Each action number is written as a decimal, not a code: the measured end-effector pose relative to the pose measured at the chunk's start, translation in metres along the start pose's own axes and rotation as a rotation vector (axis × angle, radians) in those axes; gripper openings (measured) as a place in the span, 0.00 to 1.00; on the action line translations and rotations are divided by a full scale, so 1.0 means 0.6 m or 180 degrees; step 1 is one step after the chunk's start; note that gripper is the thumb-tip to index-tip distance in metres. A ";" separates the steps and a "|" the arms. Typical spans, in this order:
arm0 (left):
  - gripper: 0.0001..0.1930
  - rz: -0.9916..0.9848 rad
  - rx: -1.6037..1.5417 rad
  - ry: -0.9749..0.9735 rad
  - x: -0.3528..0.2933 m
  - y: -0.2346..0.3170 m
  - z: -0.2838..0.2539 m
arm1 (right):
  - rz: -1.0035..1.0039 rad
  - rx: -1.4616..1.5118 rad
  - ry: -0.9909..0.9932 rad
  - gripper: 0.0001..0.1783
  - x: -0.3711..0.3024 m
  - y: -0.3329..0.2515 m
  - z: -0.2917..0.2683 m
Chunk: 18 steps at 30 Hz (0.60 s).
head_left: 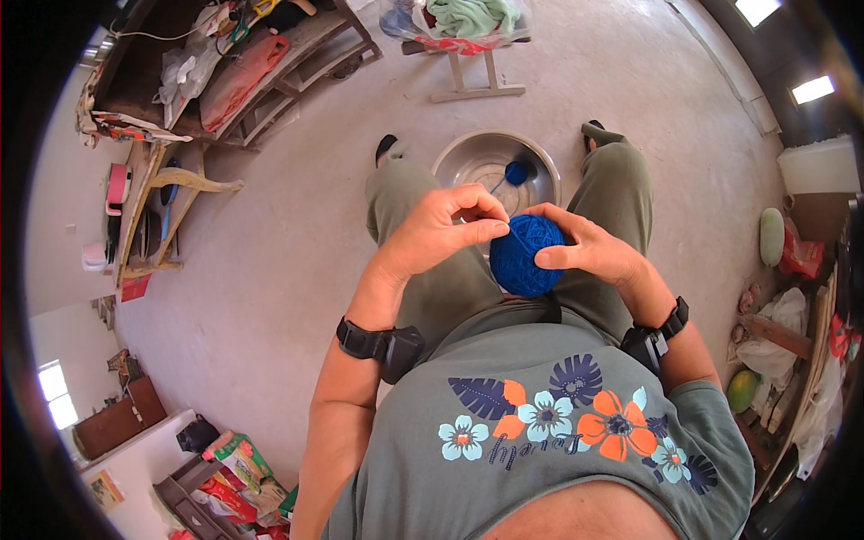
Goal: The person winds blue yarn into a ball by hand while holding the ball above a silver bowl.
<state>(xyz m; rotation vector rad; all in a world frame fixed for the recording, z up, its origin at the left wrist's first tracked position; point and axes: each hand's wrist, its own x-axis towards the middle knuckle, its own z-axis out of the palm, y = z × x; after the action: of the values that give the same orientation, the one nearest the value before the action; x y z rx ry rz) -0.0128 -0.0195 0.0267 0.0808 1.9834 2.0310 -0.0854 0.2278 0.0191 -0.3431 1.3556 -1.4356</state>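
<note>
A large ball of blue yarn (525, 261) sits in front of my lap. My right hand (589, 247) is closed around its right side and top, the thumb pressed on the near face. My left hand (447, 227) is at the ball's upper left, thumb and forefinger pinched together on the yarn strand, which is barely visible there. Beyond my hands, a smaller blue yarn ball (516, 173) lies in a shiny metal basin (447, 162) on the floor between my feet. A thin strand runs from the small ball toward my hands.
A low wooden bench (477, 93) ahead carries a plastic bag with green cloth (472, 16). Wooden shelving (315, 63) with bags stands at the far left. On the right are a pale green melon (770, 236), plastic bags and wood. A crate (193, 499) of packages is at the lower left.
</note>
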 end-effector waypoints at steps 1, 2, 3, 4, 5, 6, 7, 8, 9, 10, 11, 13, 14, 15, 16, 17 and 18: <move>0.03 0.0036 0.0082 -0.0030 0.001 0.001 -0.001 | 0.0010 0.0005 -0.0099 0.41 0.000 -0.002 0.000; 0.03 0.0035 0.0082 -0.0028 0.002 0.000 -0.002 | 0.0011 0.0005 -0.0101 0.41 -0.001 -0.005 0.000; 0.03 0.0099 0.0116 -0.0054 0.002 -0.003 -0.003 | 0.0006 -0.0021 -0.0217 0.41 -0.003 -0.009 0.001; 0.03 0.0163 0.0149 -0.0081 0.002 -0.006 -0.003 | 0.0001 -0.0047 -0.0334 0.42 -0.003 -0.011 0.001; 0.03 0.0163 0.0149 -0.0083 0.004 -0.008 -0.003 | 0.0002 -0.0047 -0.0331 0.42 -0.003 -0.009 -0.001; 0.04 0.0166 0.0090 -0.0094 0.005 -0.010 -0.003 | -0.0067 0.0017 -0.0424 0.42 -0.002 -0.007 -0.002; 0.04 0.0168 0.0031 -0.0105 0.006 -0.012 -0.003 | -0.0136 0.0081 -0.0517 0.42 -0.001 -0.005 -0.004; 0.04 0.0167 0.0031 -0.0105 0.006 -0.014 -0.002 | -0.0136 0.0081 -0.0517 0.42 -0.001 -0.004 -0.003; 0.04 0.0080 -0.0124 -0.0017 0.006 -0.017 -0.001 | -0.0199 0.0285 -0.0486 0.43 -0.001 -0.004 -0.003; 0.05 -0.0007 -0.0280 0.0071 0.007 -0.019 0.000 | -0.0262 0.0489 -0.0454 0.44 -0.001 -0.004 -0.003; 0.05 -0.0008 -0.0278 0.0075 0.007 -0.022 -0.001 | -0.0262 0.0490 -0.0458 0.44 -0.001 -0.001 -0.004; 0.07 -0.0120 -0.0328 0.0210 0.009 -0.029 -0.003 | -0.0495 0.0913 -0.0504 0.46 0.000 0.004 -0.009; 0.07 -0.0119 -0.0329 0.0211 0.009 -0.035 -0.003 | -0.0494 0.0911 -0.0504 0.46 0.000 0.004 -0.009; 0.07 -0.0153 -0.0364 0.0302 0.008 -0.043 -0.003 | -0.0625 0.0983 -0.0343 0.47 0.000 0.003 -0.008; 0.08 -0.0188 -0.0399 0.0393 0.008 -0.049 -0.003 | -0.0754 0.1053 -0.0182 0.48 0.000 0.002 -0.007; 0.08 -0.0186 -0.0401 0.0386 0.008 -0.054 -0.001 | -0.0813 0.1067 -0.0097 0.50 0.004 0.005 -0.010; 0.08 -0.0205 -0.0414 0.0373 0.008 -0.058 0.002 | -0.0814 0.1066 -0.0091 0.50 0.005 0.005 -0.011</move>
<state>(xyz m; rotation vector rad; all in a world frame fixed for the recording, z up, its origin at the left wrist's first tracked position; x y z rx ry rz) -0.0114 -0.0173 -0.0081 -0.1314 1.8882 2.1618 -0.0904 0.2295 0.0132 -0.3229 1.0505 -1.8310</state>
